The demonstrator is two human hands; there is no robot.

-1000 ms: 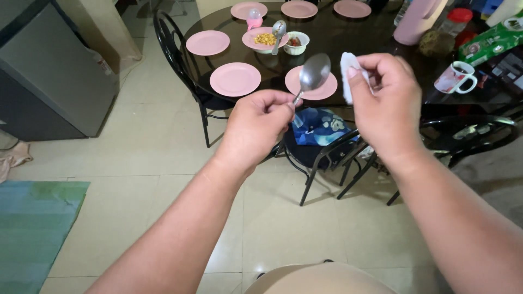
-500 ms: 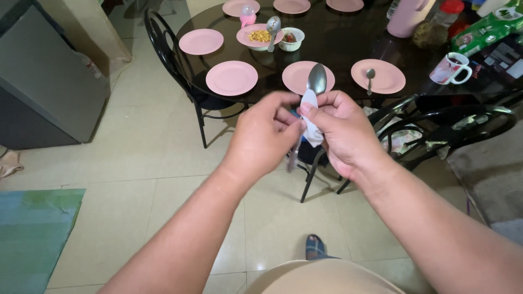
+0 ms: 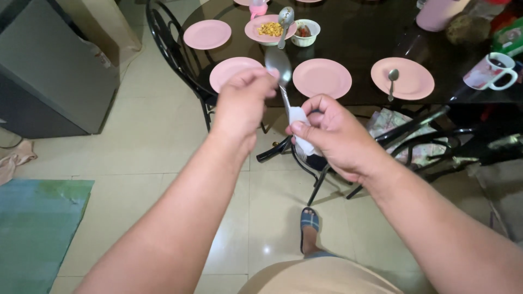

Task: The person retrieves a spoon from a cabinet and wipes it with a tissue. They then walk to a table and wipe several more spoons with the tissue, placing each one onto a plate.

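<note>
Our left hand (image 3: pixel 242 103) pinches the steel spoon (image 3: pixel 279 68) near its bowl, at twelve o'clock above the right hand (image 3: pixel 332 136), which clamps a white tissue (image 3: pixel 299 128) around the handle; wiping seems unfinished.

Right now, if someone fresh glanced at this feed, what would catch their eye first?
The two bare hands mid-frame: the left hand grips a metal spoon near its bowl, and the right hand pinches a white tissue around the spoon's handle. Behind them, a dark glass table is set with pink plates, the right-hand plate already holding a small spoon. At the far edge sits a dish of yellow food.
</note>
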